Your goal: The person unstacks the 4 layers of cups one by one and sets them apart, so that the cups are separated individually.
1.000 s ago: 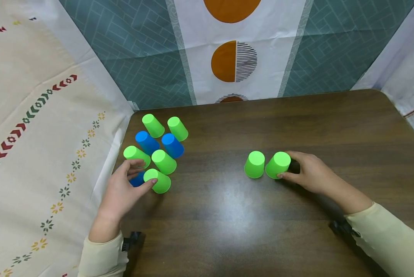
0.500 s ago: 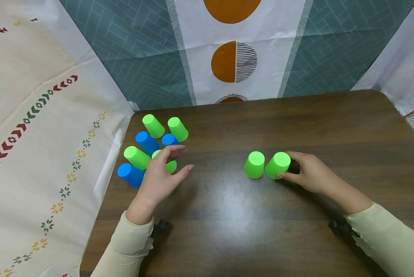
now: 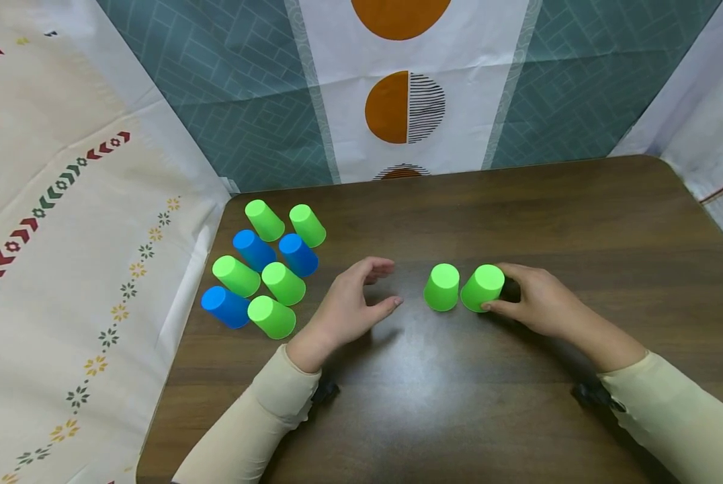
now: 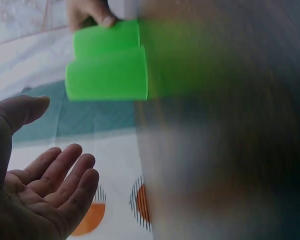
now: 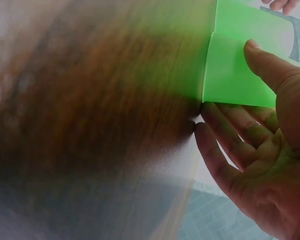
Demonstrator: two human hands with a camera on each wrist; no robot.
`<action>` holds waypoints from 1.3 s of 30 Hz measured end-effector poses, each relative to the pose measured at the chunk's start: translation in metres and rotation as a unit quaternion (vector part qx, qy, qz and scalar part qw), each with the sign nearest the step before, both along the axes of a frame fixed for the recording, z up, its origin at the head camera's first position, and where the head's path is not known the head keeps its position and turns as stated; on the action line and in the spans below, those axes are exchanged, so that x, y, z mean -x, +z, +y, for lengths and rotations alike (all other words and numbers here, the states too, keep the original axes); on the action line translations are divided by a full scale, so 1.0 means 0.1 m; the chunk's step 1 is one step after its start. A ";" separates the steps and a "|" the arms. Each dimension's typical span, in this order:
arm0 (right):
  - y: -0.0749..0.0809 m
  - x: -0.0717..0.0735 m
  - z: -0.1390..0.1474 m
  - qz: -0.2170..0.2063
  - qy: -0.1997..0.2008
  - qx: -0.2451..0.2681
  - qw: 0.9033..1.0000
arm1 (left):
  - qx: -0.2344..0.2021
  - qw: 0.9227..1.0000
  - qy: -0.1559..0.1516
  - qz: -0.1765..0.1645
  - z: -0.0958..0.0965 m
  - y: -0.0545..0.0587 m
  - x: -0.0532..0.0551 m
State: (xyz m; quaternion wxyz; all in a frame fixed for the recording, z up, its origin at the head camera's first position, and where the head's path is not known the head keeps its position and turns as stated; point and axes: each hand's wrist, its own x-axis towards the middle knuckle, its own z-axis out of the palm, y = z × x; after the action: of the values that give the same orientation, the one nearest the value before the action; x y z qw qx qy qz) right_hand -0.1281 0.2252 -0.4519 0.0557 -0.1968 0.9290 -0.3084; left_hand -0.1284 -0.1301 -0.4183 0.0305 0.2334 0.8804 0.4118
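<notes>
Two green cups stand upside down side by side right of the table's middle. Round the right green cup [image 3: 482,289] my right hand [image 3: 539,299] has its thumb on the near side and its fingers behind, as the right wrist view also shows. The left green cup [image 3: 442,288] stands close beside it, untouched by a hand in the head view. My left hand [image 3: 352,306] is over the table a short way left of that cup, fingers loosely bent and thumb apart, holding nothing. In the left wrist view its palm [image 4: 40,205] is bare.
At the table's left side several upside-down cups stand in a cluster, green ones such as the nearest green cup [image 3: 272,317] and blue ones such as the front blue cup [image 3: 225,307]. A patterned cloth [image 3: 95,269] hangs along the left edge of the wooden table [image 3: 434,417].
My left hand has moved right, away from the cup cluster toward the two green cups, carrying nothing. The right hand stays at its cup, and the cups have not moved.
</notes>
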 end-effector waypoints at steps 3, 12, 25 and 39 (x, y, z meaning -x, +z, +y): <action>0.00 0.00 0.00 0.001 -0.001 0.001 1.000 | 0.005 1.000 -0.019 -0.006 0.14 -0.05 0.00; 0.01 0.00 -0.02 0.001 -0.001 -0.001 1.000 | 0.024 0.998 -0.042 -0.034 0.40 -0.16 0.04; 0.00 -0.01 -0.02 0.001 0.001 0.003 1.000 | 0.069 0.995 -0.058 -0.030 0.72 -0.22 0.21; 0.00 -0.01 -0.01 0.004 -0.001 0.001 1.000 | 0.044 0.996 -0.065 -0.052 0.75 -0.19 0.27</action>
State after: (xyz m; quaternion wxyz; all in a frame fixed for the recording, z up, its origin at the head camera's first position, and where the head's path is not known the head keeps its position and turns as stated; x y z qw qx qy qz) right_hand -0.1269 0.2238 -0.4520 0.0514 -0.1976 0.9291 -0.3082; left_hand -0.1557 -0.0554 -0.4372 0.1133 0.2671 0.8777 0.3815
